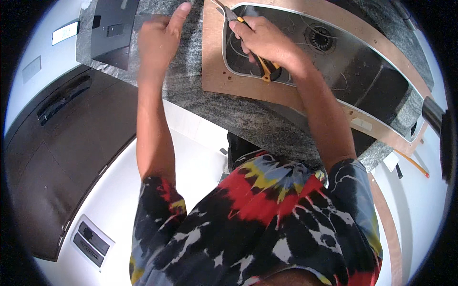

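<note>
My right hand (260, 38) is closed round the black and yellow handle of a utility knife (269, 72). Its metal front end points up and left, at the left corner of a wooden frame (213, 71). A white strip (223, 45) runs along the frame's inner edge, close to the knife. Inside the frame lies a dark metal sink (353, 71) with thin, curly pale strands in it. My left hand (160, 40) hovers over the grey streaked countertop (188, 71), left of the frame. Its thumb sticks out; the fingers are blurred and partly hidden.
A round drain (321, 39) sits in the sink. Left of my left hand is a dark glossy panel (112, 35). A large dark brown panel (71, 143) fills the left side. At the right are a dark cylindrical fixture (433, 110) and an orange pencil-like stick (412, 163).
</note>
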`<state>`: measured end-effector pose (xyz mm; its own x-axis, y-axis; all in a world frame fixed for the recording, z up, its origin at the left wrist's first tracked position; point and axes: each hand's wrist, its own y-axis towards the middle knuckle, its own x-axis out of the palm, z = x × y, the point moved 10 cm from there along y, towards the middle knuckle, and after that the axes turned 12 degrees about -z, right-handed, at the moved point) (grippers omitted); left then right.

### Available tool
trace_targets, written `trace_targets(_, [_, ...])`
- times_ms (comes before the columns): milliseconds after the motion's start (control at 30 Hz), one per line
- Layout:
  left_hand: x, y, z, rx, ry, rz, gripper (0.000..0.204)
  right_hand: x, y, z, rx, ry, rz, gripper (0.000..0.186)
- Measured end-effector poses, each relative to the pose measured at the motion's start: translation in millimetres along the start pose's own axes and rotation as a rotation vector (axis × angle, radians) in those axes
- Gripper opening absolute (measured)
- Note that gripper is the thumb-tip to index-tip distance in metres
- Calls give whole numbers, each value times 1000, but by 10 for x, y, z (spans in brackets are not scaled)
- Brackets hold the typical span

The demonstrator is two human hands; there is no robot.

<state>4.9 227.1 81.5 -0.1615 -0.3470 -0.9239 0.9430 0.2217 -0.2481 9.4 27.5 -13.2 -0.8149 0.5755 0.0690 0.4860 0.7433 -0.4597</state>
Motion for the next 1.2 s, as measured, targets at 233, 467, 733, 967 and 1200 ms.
trace_targets(233, [232,129,698,112,-317,70,34,-20,150,94,-17,75,158,40])
trace_targets(467, [467,405,655,174,-395,16,32,-44,118,42,-71,169,214,43])
trace_targets(733, [474,299,527,138,-464,211,30,-332,-182,-98,-7,-23,-22,45])
trace_targets(967, [558,325,365,144,-584,255,25,-238,-37,-46,20,-192,-25,50])
trace_targets(1200, [576,363,318,133,-537,258,23,-230,9,6,27,-251,49,51])
